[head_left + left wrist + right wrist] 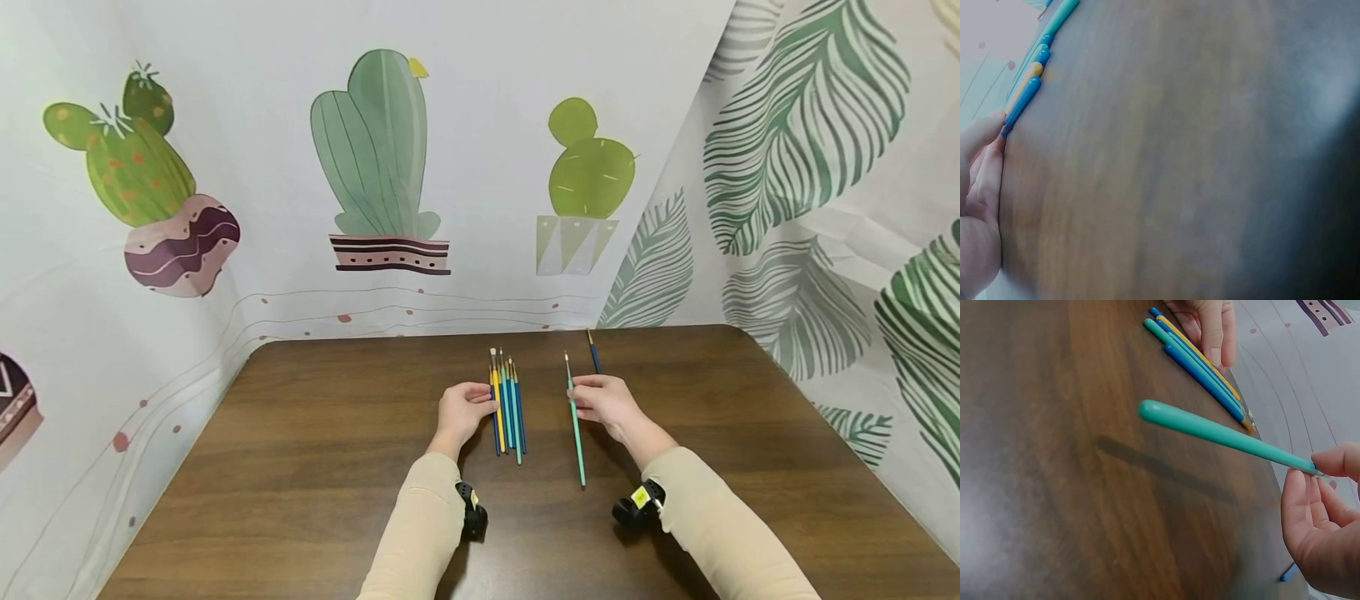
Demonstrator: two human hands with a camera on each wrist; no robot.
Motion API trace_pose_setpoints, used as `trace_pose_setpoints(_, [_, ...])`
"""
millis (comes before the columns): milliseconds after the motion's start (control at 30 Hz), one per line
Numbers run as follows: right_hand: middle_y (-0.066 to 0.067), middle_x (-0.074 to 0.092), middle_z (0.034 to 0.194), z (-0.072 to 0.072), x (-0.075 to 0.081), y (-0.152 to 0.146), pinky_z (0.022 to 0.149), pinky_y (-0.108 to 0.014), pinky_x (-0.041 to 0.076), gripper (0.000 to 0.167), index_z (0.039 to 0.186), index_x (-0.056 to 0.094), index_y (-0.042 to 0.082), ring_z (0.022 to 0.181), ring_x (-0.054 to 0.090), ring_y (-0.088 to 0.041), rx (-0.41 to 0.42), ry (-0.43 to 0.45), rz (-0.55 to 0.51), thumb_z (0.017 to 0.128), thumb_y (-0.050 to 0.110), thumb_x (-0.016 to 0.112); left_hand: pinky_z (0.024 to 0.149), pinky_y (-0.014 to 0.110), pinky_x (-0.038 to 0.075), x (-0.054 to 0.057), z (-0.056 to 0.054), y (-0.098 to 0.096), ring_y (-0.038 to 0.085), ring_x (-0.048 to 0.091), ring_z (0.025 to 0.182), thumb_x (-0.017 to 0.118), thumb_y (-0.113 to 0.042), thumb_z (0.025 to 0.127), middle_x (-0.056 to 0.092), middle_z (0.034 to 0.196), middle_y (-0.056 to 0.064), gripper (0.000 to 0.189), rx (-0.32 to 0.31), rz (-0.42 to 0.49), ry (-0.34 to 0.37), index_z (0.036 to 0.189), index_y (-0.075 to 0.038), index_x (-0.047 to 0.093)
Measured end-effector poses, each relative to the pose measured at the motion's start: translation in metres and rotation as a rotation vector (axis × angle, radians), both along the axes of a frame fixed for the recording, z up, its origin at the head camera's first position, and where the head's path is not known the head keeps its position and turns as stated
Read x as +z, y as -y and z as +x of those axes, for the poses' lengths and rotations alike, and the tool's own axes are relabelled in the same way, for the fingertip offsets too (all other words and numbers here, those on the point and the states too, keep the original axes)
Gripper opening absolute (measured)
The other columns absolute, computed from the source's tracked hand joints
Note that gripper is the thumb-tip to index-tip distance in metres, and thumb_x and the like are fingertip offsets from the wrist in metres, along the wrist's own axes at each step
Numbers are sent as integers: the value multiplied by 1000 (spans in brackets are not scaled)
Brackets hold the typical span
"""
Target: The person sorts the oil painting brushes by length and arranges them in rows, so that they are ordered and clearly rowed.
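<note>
My right hand (609,407) pinches a mint-green paintbrush (577,442) between thumb and fingertips. In the right wrist view its handle (1210,428) is raised off the table, with a shadow beneath. To the left, several paintbrushes (512,417) with blue, teal and yellow handles lie side by side, bristles pointing away. My left hand (462,415) is at the left side of this row, thumb and fingers holding its outer blue paintbrush (1021,107) beside the yellow one (1194,350). Another blue paintbrush (593,354) lies beyond my right hand, which partly hides it.
The brown wooden table (322,500) reaches back to a wall cloth (487,167) printed with cacti and leaves. A black wrist camera (472,512) sits on the left sleeve, and another wrist camera (636,507) on the right one.
</note>
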State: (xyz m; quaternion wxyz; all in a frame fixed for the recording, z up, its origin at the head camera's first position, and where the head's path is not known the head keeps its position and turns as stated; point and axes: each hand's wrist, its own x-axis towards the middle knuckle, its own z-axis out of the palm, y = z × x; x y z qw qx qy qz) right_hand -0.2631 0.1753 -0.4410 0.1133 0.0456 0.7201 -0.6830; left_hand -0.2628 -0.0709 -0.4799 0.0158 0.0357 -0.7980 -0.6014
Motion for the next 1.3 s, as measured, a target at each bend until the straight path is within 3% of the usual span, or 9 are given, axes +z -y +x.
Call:
trace_pose_setpoints(733, [3,63,88,33,-4,-41,67,-23,56,46,125,44,-15,78,63,-10,42,-12,65,88,6,61,85,33,56,-1,-1,0,25,68,100,75,-7,79,70,106,15,29,-2,-4,9,107,-1,68])
trace_pose_setpoints(1033, [7,64,82,47,-8,-56,64,-22,56,43,121,45,-15,74,64,-7,31,-8,45,87,4,62,84,33,56,0,0,0,26,68,99,76,-6,78,70,105,16,30,-2,3,1,106,1,68])
trace_pose_setpoints(1300, [6,65,81,57,-16,-62,63,-23,56,42,120,48,-14,71,62,-4,16,-1,99,86,6,64,85,32,56,1,0,0,25,68,101,75,-7,79,70,106,16,29,-2,4,7,107,0,68])
